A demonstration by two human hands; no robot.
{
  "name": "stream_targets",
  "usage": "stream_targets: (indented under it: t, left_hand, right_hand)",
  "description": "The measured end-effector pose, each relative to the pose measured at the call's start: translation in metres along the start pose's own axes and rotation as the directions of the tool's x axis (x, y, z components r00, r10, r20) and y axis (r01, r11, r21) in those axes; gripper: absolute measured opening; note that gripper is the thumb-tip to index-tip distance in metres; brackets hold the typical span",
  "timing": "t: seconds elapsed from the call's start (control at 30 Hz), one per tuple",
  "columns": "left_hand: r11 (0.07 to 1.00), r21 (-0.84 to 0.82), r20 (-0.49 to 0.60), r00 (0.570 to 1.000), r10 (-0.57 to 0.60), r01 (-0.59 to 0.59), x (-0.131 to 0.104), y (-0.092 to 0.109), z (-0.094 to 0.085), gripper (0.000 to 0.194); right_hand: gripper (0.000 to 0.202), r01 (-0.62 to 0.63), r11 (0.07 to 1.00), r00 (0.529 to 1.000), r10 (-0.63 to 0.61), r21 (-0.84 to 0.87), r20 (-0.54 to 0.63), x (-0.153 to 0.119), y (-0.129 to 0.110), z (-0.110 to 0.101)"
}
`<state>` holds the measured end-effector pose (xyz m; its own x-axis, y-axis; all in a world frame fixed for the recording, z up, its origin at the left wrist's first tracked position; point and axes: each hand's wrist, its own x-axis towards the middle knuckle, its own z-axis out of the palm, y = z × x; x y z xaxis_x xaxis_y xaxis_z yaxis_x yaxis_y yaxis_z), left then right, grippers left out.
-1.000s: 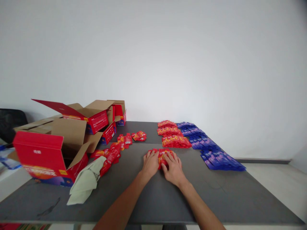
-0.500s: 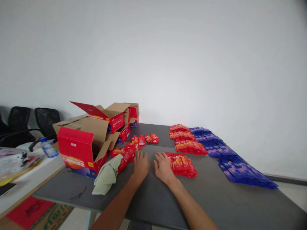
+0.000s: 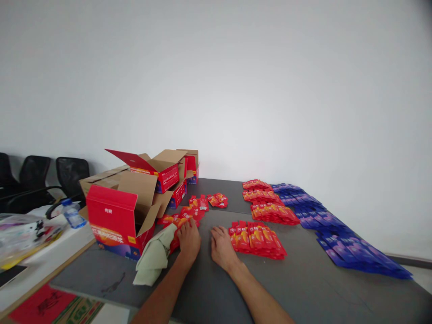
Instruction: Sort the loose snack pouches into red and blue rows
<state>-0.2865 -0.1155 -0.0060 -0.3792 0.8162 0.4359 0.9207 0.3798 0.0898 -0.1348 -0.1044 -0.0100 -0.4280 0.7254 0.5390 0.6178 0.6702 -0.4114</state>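
Note:
My left hand (image 3: 189,239) is at the loose heap of red sachets (image 3: 185,212), its fingers curled over the near edge and closed on a red sachet; the fingertips are partly hidden. To its right, my right hand (image 3: 223,246) rests on the dark table with its fingers bent and a little apart, holding nothing. Beside that hand lies a fanned row of red sachets (image 3: 258,238). A crumpled pale green cloth (image 3: 155,255) lies left of my left hand, against an open red carton (image 3: 113,220).
More open cartons (image 3: 168,175) stand at the back left. Further rows of red sachets (image 3: 273,211) and overlapping blue sachets (image 3: 357,252) line the right side. A small group of red sachets (image 3: 218,200) lies mid-table. On the left are a water bottle (image 3: 73,213) and chairs (image 3: 72,173).
My left hand has moved left onto the loose red sachets, which have shifted at its fingertips. My right hand has drawn slightly away from the fanned row. The view has tilted a little.

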Motion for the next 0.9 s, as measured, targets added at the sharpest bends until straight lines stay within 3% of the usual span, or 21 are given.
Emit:
stream_targets:
  t: [0.27,0.4,0.5,0.63,0.77,0.9]
  left_hand:
    - [0.99,-0.079,0.082,0.989,0.123,-0.117,0.005,0.01,0.001,0.034]
    - [0.965,-0.262,0.105,0.993,0.05,-0.021,0.012,0.007,-0.008,0.034]
    - [0.847,-0.527,0.114,0.993,-0.011,0.07,0.013,0.005,-0.013,0.034]
    - [0.578,-0.801,0.154,0.987,-0.047,0.152,0.006,0.009,-0.016,0.031]
    - [0.379,-0.889,0.281,0.96,0.01,0.256,-0.001,0.015,-0.02,0.03]
    - [0.301,-0.936,0.215,0.974,0.071,0.184,-0.001,0.021,-0.028,0.032]
  right_hand:
    - [0.038,-0.016,0.998,0.999,0.017,0.054,-0.032,-0.001,0.009,0.004]
    - [0.036,-0.066,0.983,0.994,0.08,0.169,-0.08,0.001,0.014,0.007]
    - [0.041,-0.163,0.94,0.975,0.2,0.299,-0.099,0.004,0.012,0.005]
    - [0.043,-0.297,0.8,0.929,0.369,0.521,-0.036,0.009,0.005,-0.004]
    - [0.043,-0.304,0.743,0.904,0.422,0.596,-0.065,0.01,0.003,-0.013]
    - [0.04,-0.26,0.762,0.921,0.381,0.593,-0.087,0.008,0.007,-0.018]
